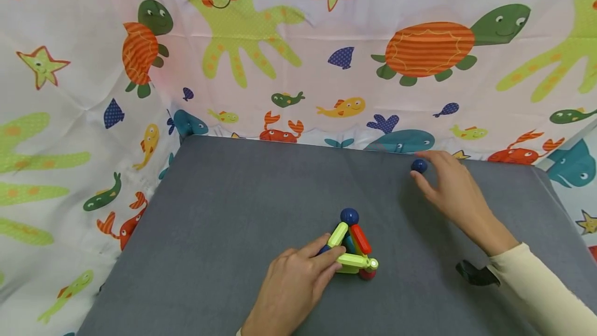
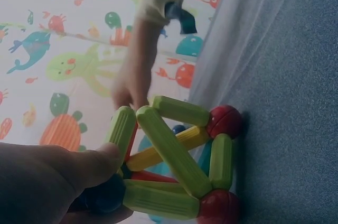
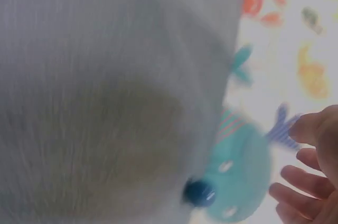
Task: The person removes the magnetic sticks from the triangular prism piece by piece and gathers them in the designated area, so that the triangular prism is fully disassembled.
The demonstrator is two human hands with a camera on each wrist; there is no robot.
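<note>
A structure of magnetic rods and balls point(image 1: 353, 262) sits on the grey table, with green, red, yellow and blue-green rods joined by blue and red balls. My left hand point(image 1: 298, 276) grips it at its left corner, thumb and fingers around a blue ball point(image 2: 104, 193) and the green rod ends there. Toward the back right, my right hand point(image 1: 459, 198) reaches to a loose blue ball point(image 1: 418, 165), which shows between thumb and forefinger in the head view. In the right wrist view this ball point(image 3: 199, 192) lies apart from the spread fingers point(image 3: 303, 184).
A white cloth with printed sea animals point(image 1: 345, 71) hangs along the table's back edge and left side. The grey cloth-covered table point(image 1: 233, 196) extends around the structure. A dark strap end point(image 1: 477, 274) hangs from the right sleeve.
</note>
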